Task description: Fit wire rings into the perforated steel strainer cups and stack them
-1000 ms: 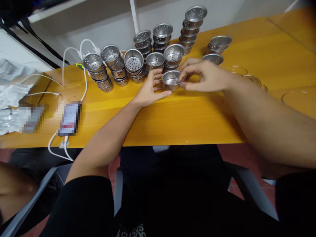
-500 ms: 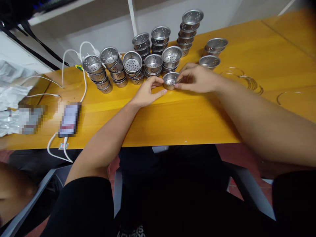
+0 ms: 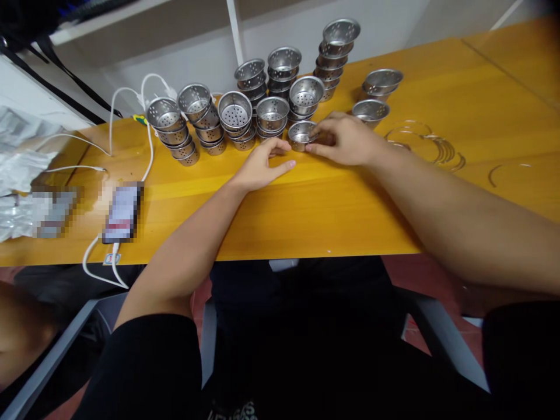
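My right hand (image 3: 343, 139) grips the right side of a small perforated metal strainer cup (image 3: 301, 137) between thumb and fingers. The cup stands upright on the table, just in front of a stack of similar strainer cups (image 3: 306, 96). On the near left of it lies my left hand (image 3: 265, 165), fingers and thumb apart, holding nothing. Directly behind my left hand is another cup stack (image 3: 273, 116). The fingertips of my right hand are partly hidden at the cup's edge.
More strainer cup stacks (image 3: 166, 119) run along the back of the wooden table (image 3: 280, 227). A tall stack (image 3: 340, 38) and a shorter one (image 3: 371, 111) stand rightward. Thin rings (image 3: 441, 150) lie at right. A cabled phone (image 3: 122, 213) and plastic bags (image 3: 21, 169) are at left.
The strainer cup in my right hand has shifted slightly back, toward the stack behind it. My left fingers, close against the cup before, are now apart from it.
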The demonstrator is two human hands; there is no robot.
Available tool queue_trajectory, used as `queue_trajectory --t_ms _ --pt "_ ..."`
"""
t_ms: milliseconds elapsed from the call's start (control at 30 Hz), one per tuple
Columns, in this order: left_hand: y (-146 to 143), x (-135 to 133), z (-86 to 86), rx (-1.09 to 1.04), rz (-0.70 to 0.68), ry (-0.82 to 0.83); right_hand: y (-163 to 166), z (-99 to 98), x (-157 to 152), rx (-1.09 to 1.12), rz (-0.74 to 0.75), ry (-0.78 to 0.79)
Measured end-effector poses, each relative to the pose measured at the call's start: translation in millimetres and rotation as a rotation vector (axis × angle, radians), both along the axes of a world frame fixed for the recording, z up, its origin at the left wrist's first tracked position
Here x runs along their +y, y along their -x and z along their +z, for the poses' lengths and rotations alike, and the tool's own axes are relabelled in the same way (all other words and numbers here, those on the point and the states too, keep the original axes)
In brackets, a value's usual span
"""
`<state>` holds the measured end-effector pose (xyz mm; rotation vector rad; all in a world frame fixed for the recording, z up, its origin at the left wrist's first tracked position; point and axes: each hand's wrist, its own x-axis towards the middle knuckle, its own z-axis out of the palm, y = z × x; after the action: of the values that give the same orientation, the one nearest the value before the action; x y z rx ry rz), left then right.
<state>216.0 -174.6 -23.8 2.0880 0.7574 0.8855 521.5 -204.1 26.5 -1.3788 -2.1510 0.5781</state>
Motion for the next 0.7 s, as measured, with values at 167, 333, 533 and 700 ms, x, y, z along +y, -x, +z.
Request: queue_trajectory --t_ms 167,333,533,700 --pt "0.6 3.2 -1.6 -0.008 -0.024 -0.013 -17.4 23.3 -6.5 -0.076 -0.093 0.033" --pt "0.0 1.8 0.0 0.024 -0.014 -0.010 -48.7 58.5 -17.2 -0.231 -0.456 -0.068" --pt "1.1 2.0 -0.3 0.002 -0.018 -0.004 -58.0 63.7 -19.7 -0.440 -0.450 0.103" --pt "0.8 -0.4 3.4 0.008 -0.006 -0.006 -53.3 56.6 -16.2 -0.408 -0.440 0.022"
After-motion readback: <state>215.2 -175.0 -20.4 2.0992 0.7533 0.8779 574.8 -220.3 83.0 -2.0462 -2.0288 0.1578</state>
